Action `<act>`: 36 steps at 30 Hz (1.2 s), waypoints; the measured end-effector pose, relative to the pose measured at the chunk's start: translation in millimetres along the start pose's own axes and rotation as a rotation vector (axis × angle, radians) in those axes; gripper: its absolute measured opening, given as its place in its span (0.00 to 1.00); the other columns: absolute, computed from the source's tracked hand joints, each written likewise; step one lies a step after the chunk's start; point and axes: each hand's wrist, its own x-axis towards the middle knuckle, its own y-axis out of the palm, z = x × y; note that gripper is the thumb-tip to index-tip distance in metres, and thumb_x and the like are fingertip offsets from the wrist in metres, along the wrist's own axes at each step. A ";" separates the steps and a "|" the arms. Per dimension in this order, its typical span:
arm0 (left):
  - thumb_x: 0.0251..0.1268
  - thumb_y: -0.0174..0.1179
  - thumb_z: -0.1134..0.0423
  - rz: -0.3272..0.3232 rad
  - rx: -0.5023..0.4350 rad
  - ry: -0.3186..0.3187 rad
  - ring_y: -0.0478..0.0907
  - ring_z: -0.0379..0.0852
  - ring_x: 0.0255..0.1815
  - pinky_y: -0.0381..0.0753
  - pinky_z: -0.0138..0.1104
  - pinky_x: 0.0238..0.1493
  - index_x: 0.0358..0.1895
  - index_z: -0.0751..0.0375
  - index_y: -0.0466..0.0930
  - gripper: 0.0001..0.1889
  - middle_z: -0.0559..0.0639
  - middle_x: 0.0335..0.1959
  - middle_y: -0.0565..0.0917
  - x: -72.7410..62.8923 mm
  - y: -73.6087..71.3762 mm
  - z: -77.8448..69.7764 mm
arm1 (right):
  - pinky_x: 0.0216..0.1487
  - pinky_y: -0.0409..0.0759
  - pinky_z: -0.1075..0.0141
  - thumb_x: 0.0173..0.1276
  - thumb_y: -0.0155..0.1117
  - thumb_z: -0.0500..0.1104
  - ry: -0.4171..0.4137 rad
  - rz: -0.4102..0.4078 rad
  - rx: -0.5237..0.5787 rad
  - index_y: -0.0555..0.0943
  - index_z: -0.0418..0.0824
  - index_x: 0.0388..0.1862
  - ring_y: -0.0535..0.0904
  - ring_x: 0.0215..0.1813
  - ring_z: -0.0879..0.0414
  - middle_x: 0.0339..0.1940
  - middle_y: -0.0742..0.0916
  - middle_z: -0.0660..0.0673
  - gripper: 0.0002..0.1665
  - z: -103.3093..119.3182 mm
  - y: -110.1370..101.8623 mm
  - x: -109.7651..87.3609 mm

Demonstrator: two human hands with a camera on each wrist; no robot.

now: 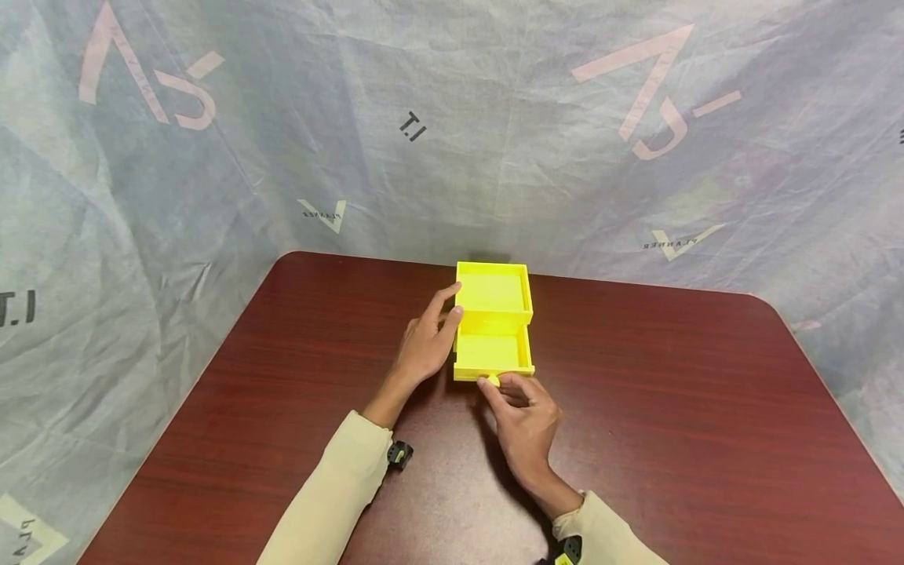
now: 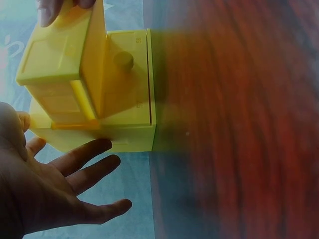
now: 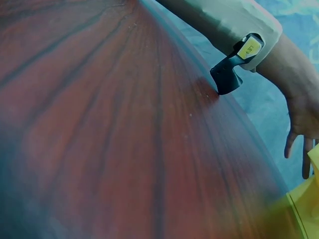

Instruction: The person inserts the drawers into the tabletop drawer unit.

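A small yellow chest of drawers (image 1: 492, 292) with a recessed top stands near the far side of the table. Its upper drawer (image 1: 489, 351) is pulled out toward me and holds nothing visible. Below, a closed drawer with a round knob (image 2: 124, 60) shows in the left wrist view. My left hand (image 1: 426, 343) rests against the chest's left side, fingers extended and spread. With thumb and forefinger, my right hand (image 1: 526, 420) pinches the small knob (image 1: 493, 380) on the pulled-out drawer's front. In the right wrist view, that hand is out of frame.
The dark reddish wooden table (image 1: 671, 408) extends to both sides of the chest. Close behind its far edge hangs a grey printed sheet (image 1: 487, 157), continuing round the left and right. A dark wrist camera (image 1: 399, 454) sits at the left cuff.
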 end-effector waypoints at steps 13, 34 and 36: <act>0.77 0.40 0.37 -0.002 -0.001 0.003 0.80 0.51 0.59 0.76 0.55 0.48 0.74 0.21 0.58 0.24 0.52 0.62 0.81 0.0 -0.1 0.4 | 0.30 0.82 0.69 0.49 0.84 0.41 -0.001 0.005 0.009 0.88 0.38 0.28 0.86 0.27 0.59 0.26 0.86 0.47 0.12 -3.0 0.2 1.3; 0.78 0.41 0.39 0.006 -0.016 0.019 0.80 0.50 0.60 0.77 0.54 0.49 0.75 0.25 0.59 0.24 0.52 0.63 0.80 0.7 -1.0 -0.5 | 0.30 0.83 0.65 0.48 0.84 0.38 0.023 -0.003 -0.037 0.88 0.35 0.28 0.86 0.26 0.51 0.27 0.88 0.43 0.12 5.2 4.6 11.9; 0.78 0.41 0.39 0.005 -0.016 0.022 0.80 0.50 0.59 0.77 0.53 0.48 0.75 0.25 0.59 0.24 0.53 0.62 0.80 0.6 -1.4 0.0 | 0.29 0.83 0.61 0.47 0.84 0.35 0.016 -0.004 -0.040 0.87 0.32 0.28 0.86 0.26 0.48 0.26 0.88 0.40 0.12 12.5 5.3 13.4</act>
